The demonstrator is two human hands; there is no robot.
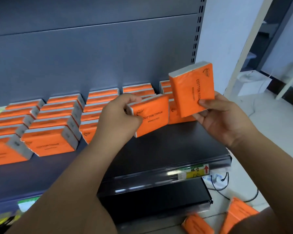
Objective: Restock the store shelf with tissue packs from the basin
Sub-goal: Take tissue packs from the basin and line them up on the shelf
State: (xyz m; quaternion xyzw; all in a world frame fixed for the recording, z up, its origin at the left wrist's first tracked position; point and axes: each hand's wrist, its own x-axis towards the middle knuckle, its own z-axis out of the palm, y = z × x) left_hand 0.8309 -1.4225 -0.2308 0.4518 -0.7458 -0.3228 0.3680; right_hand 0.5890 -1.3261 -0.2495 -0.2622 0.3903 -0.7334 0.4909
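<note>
While both hands are busy with packs, the big dark metal store shelf (184,144) fills most of the view, with its grey back wall up at 12 o'clock. Rows of orange plastic tissue packs (57,119) stand on it from 9 o'clock to the middle, one behind the other, faces to the front so shoppers can read them. At 3 o'clock the shelf is bare, so I think that spot gets filled next.

The left hand (120,119) is clamped on one orange pack marked COTTON TISSUE (152,115), thumb on top and fingers behind. It tips the pack a bit, likely to stand it at the front of a row. The right hand (225,119) pinches a second orange pack (192,90) by its low end and holds it up high, clear of the rows, as if waiting its turn.

More loose orange packs (198,224) lie low at 5 o'clock, cut off by the edge. I cannot see the basin around them. A small yellow price tag (195,173) on the shelf lip is too blurry to read. The far-left packs are smeared too.
</note>
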